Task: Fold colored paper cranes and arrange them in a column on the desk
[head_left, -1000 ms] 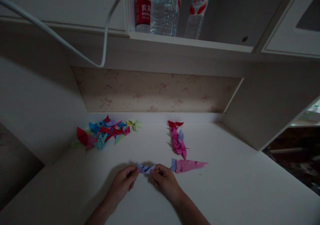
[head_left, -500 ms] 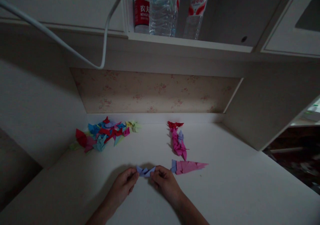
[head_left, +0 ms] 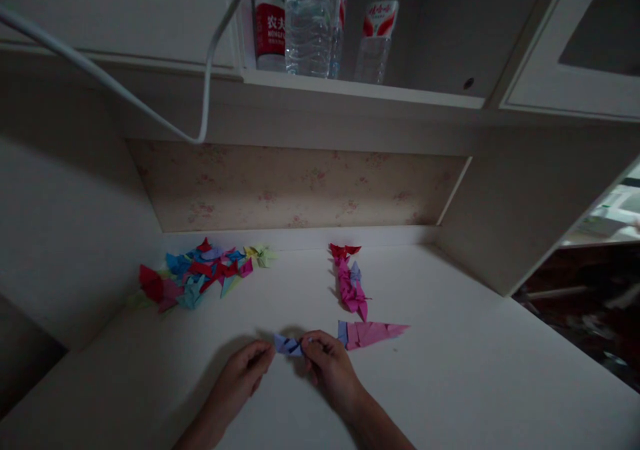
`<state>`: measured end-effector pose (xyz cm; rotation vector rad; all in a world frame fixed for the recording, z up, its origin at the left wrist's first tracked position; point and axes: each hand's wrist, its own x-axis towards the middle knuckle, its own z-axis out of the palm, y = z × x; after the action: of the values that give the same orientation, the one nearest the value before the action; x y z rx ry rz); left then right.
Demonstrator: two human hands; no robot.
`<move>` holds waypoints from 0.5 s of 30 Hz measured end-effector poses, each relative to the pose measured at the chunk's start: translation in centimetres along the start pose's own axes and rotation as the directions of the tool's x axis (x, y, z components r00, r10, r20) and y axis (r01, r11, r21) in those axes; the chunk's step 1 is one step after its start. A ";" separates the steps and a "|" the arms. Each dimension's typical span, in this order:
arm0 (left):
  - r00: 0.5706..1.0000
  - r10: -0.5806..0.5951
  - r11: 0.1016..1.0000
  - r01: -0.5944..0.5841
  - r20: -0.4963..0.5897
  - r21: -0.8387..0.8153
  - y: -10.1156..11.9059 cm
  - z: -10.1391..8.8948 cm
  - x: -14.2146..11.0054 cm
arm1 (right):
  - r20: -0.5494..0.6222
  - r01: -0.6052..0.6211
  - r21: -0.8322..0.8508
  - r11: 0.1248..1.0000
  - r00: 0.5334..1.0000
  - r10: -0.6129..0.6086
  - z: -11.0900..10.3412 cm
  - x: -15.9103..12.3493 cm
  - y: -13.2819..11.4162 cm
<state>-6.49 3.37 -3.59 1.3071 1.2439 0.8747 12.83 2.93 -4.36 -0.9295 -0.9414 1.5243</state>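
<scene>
A small blue-purple piece of folded paper (head_left: 287,345) is held just above the white desk between my two hands. My right hand (head_left: 327,363) is closed, with thumb and fingers pinching the paper's right end. At its left end are the fingertips of my left hand (head_left: 250,363), pressed together in a pinch; how firmly they hold the corner is hard to see. Right of my right hand lies a long, pointed pink folded paper (head_left: 375,334) with a blue-purple end (head_left: 343,333). Behind it sits a short column of magenta and red folded papers (head_left: 350,287).
Many-coloured folded papers (head_left: 195,277) lie heaped at the desk's back left. Floral wallpaper (head_left: 300,187) covers the back wall. Overhead, a shelf (head_left: 410,93) carries several bottles (head_left: 309,30), and a white cable (head_left: 203,97) hangs in front. A side panel (head_left: 520,203) stands at right.
The left end of the folded paper shows more now, and my left fingertips sit slightly lower against it. My right hand keeps its pinch. The whole view has shifted a little.
</scene>
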 end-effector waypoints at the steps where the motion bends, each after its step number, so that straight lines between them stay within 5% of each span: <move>1: 1.000 0.003 1.000 -0.003 0.001 -0.008 -0.2 0.0 0.1 | 0.007 0.002 -0.007 1.000 1.000 -0.002 0.0 0.0 0.0; 15: 1.000 0.013 1.000 -0.013 0.018 0.002 -0.5 -0.1 0.2 | 0.008 0.004 -0.081 0.997 1.000 -0.004 0.1 -0.2 -0.1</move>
<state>-6.63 3.51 -4.08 1.3234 1.2245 0.8692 12.86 2.73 -4.22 -0.9798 -1.0166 1.4960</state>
